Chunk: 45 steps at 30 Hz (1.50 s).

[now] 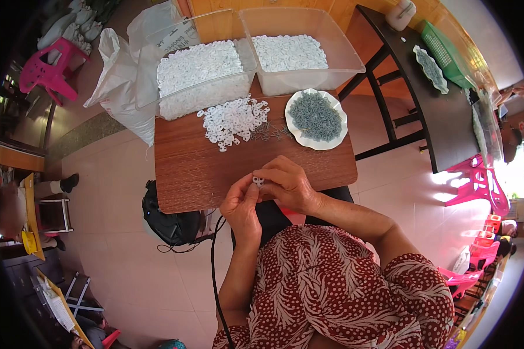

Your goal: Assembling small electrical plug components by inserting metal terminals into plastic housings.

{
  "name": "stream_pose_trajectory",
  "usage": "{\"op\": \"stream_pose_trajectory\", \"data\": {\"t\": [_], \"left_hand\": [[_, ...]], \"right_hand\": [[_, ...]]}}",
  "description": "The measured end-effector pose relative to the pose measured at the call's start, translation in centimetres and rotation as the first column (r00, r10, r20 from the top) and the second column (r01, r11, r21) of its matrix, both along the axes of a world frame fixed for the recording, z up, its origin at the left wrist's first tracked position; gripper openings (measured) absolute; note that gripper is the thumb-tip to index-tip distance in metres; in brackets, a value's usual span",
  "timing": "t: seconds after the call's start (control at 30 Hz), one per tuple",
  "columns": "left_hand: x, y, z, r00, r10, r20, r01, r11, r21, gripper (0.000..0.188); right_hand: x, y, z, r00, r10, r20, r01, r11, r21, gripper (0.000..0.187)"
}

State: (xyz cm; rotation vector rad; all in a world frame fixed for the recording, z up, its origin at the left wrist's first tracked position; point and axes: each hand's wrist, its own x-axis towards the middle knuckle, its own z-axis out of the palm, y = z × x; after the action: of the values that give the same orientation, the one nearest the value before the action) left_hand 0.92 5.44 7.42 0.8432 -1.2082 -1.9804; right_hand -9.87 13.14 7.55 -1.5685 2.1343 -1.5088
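A small white plastic piece with dark holes [258,181] is pinched between my two hands, just above the near edge of the brown table [192,168]. My left hand [241,203] grips it from the left with thumb and fingertips. From the right, my right hand [289,185] closes its fingers on the same piece; whether they also hold something smaller is hidden. Beyond the hands lies a loose heap of similar white pieces [233,121]. To its right, a scalloped white plate [292,135] carries many small grey screws [315,116], and some more lie scattered beside it [269,132].
Two clear plastic bins [206,93] [303,79] full of white pieces stand at the table's far side. A white sack [119,87] leans at the left. A black bag [172,218] sits below the table's left edge. At the right stands a dark table [431,110].
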Motion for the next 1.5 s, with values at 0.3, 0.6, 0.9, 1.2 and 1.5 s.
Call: {"op": "stream_pose_trajectory", "data": {"t": [0.3,0.6,0.9,1.2,1.5], "left_hand": [[0.5,-0.5,0.2,1.000,-0.018,0.003,0.018,0.998,-0.062,0.016],[0.8,-0.2,0.2,1.000,0.011,-0.004,-0.011,0.982,-0.186,0.017],[0.9,-1.5,0.6,0.994,-0.104,-0.012,0.103,0.991,-0.080,0.019],[1.1,-0.8,0.2,0.997,-0.070,0.040,0.081,0.906,-0.416,0.021],[0.8,0.5,-0.3,1.000,0.019,0.004,-0.016,0.894,-0.447,0.019]], "right_hand": [[0.5,0.1,0.8,0.982,-0.015,0.186,0.004,0.998,0.061,0.026],[0.3,-0.2,0.8,0.998,0.062,0.030,-0.060,0.997,-0.056,0.026],[0.2,-0.4,1.2,0.996,0.071,0.060,-0.069,0.996,-0.048,0.026],[0.5,-0.2,1.3,0.997,0.040,0.069,-0.034,0.995,-0.090,0.030],[0.8,-0.3,1.1,0.997,0.053,0.056,-0.046,0.993,-0.110,0.034]]}}
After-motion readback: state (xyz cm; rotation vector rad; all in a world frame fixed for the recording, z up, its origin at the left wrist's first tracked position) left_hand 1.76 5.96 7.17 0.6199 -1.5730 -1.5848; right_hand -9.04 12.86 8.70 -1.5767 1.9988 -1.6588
